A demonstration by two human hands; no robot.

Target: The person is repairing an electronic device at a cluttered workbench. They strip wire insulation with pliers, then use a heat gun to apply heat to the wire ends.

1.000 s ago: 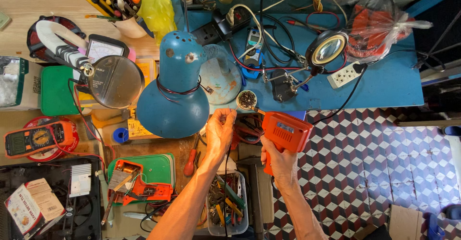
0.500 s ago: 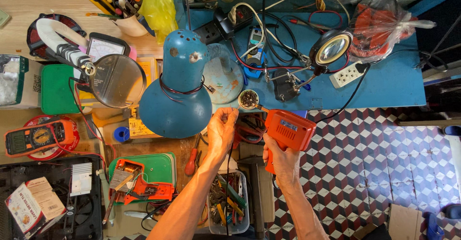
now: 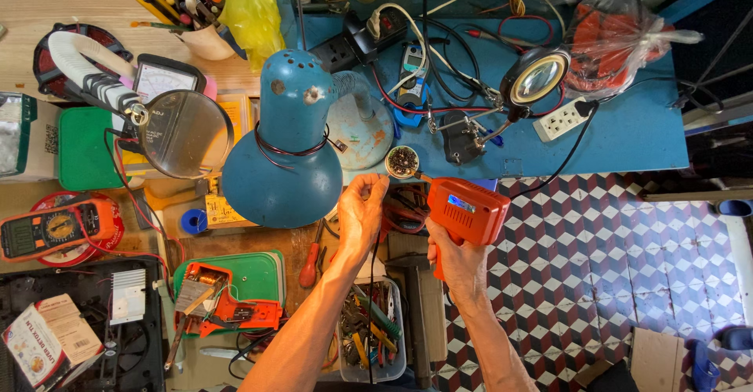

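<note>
Orange soldering gun (image 3: 469, 208) — tip up-left

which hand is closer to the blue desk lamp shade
Left. The left hand is just right of the blue lamp shade, pinching a thin black wire. The right hand is farther right, gripping the orange soldering gun.

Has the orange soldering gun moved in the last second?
No. The soldering gun sits in the same place below the blue table's edge, gripped by the right hand.

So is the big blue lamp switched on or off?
Cannot tell. The blue lamp points its shade down, hiding the bulb, and no glow shows on the bench beneath it.
</note>
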